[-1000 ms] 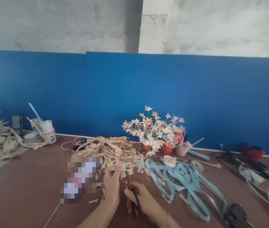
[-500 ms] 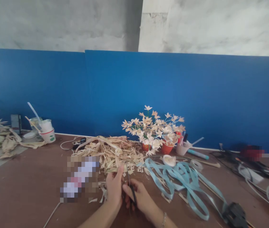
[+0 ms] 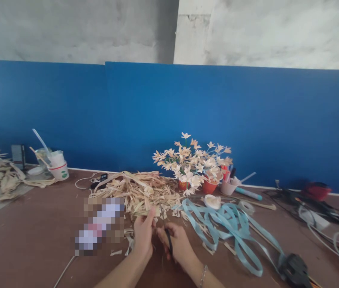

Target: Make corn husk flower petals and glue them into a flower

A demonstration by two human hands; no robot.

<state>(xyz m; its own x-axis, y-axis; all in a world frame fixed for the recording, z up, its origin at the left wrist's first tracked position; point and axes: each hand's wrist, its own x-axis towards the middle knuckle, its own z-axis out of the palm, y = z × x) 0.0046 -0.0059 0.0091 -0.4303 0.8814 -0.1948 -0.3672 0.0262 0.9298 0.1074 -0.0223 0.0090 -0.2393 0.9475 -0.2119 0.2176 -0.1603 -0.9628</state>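
My left hand [image 3: 143, 235] pinches a strip of dried straw-coloured husk [image 3: 147, 214] at the near edge of a husk pile [image 3: 136, 191]. My right hand [image 3: 178, 243] is closed round the black handles of a pair of scissors [image 3: 167, 234], whose thin blades point up toward the held strip. Both hands work close together over the brown table [image 3: 31, 236], just in front of the pile.
Small pots of handmade pale flowers [image 3: 194, 163] stand behind the pile. Light blue ribbon [image 3: 232, 228] loops to the right, with a black glue gun [image 3: 296, 271], cables [image 3: 322, 216] and a pen cup [image 3: 228, 185]. A paper cup [image 3: 58, 165] and more husks lie at the left.
Both hands have drawn a little closer together and slightly away from me; the scissors have closed in toward the held strip. The view has shifted slightly.
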